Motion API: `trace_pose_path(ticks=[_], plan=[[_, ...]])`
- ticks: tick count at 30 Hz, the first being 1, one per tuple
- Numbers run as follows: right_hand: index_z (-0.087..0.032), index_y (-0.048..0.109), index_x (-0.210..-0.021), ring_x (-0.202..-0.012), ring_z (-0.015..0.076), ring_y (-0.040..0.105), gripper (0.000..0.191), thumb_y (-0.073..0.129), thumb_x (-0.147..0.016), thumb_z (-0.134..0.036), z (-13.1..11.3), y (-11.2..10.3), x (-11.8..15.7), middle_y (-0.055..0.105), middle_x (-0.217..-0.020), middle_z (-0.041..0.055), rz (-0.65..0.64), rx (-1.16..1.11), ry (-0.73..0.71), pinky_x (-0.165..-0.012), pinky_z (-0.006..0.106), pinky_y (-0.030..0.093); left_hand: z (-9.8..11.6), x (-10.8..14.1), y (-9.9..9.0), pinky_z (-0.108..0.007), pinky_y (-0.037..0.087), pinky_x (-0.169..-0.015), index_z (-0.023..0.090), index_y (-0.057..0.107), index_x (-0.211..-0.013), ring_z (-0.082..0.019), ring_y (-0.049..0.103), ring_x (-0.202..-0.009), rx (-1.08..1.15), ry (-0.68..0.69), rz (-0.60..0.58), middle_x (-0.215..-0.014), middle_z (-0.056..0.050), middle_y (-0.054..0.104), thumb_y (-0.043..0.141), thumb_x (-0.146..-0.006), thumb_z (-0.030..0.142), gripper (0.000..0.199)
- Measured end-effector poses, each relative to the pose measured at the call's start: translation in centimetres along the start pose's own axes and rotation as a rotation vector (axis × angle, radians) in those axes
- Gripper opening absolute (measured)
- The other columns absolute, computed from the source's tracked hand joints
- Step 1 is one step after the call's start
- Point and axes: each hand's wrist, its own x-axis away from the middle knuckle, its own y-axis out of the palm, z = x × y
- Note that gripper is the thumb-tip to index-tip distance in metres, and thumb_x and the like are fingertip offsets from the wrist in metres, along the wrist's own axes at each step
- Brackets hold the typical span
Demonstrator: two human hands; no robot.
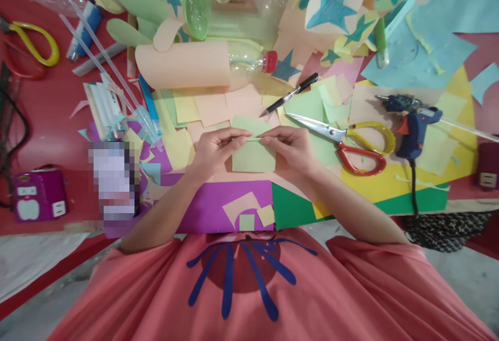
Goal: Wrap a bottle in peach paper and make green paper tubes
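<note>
While in both hands [212, 153] [298, 149], green paper [253, 158]

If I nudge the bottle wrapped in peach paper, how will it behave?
The peach-wrapped bottle lies on its side and looks round, so it may roll. Its clear neck shows no liquid, so it's probably light.

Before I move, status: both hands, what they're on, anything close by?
Left hand and right hand, grip closed on pale green paper, pinching a narrow ridge. Black pen just beyond; scissors beside right hand.
</note>
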Motion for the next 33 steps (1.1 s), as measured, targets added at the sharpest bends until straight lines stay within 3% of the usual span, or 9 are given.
trace_pose_path(ticks=[8,17,21,26,33], plan=[[-0.02,0.077,-0.073,-0.055,0.0074,0.056,0.007,0.071,-0.069,-0.023,-0.29,0.09,-0.02,0.072,-0.066,0.0004,0.016,0.028,-0.034,-0.051,0.022,0.045,0.04,-0.04,0.24,-0.023,0.057,-0.072,0.019,0.077,-0.086,-0.016,0.071,-0.081,0.04,0.001,0.018,-0.089,-0.005,0.077,0.072,-0.077,0.037,0.021],[-0.024,0.078,-0.072,-0.057,0.0096,0.058,0.008,0.071,-0.068,-0.024,0.09,0.01,-0.07,0.074,-0.068,-0.0001,0.033,0.064,-0.088,-0.052,0.024,0.045,0.05,0.0,0.38,-0.026,0.058,-0.075,0.018,0.076,-0.088,-0.017,0.071,-0.082,0.046,-0.028,0.028,-0.09,-0.006,0.077,0.075,-0.073,0.046,0.032],[-0.024,0.077,-0.072,-0.057,0.0094,0.057,0.007,0.071,-0.069,-0.024,0.06,-0.03,0.02,0.074,-0.069,0.0003,0.024,0.065,-0.094,-0.051,0.024,0.044,0.14,0.04,0.28,-0.023,0.054,-0.066,0.018,0.076,-0.088,-0.014,0.068,-0.075,0.023,-0.016,0.01,-0.087,-0.006,0.076,0.073,-0.075,0.043,0.028],[-0.024,0.077,-0.071,-0.062,0.0108,0.061,0.007,0.07,-0.07,-0.024,-0.07,-0.15,0.04,0.075,-0.073,0.0009,0.005,0.065,-0.096,-0.056,0.026,0.048,0.27,0.03,0.09,-0.021,0.038,-0.046,0.019,0.077,-0.091,-0.009,0.053,-0.052,-0.061,-0.034,-0.052,-0.072,-0.003,0.073,0.067,-0.079,0.044,0.029],[-0.024,0.076,-0.07,-0.062,0.011,0.062,0.008,0.068,-0.07,-0.022,-0.19,-0.14,0.04,0.075,-0.073,0.0008,0.011,0.071,-0.118,-0.058,0.026,0.048,0.13,0.03,0.23,-0.022,0.042,-0.051,0.02,0.077,-0.091,-0.011,0.059,-0.059,-0.019,-0.046,-0.051,-0.078,-0.004,0.074,0.068,-0.079,0.043,0.028]])
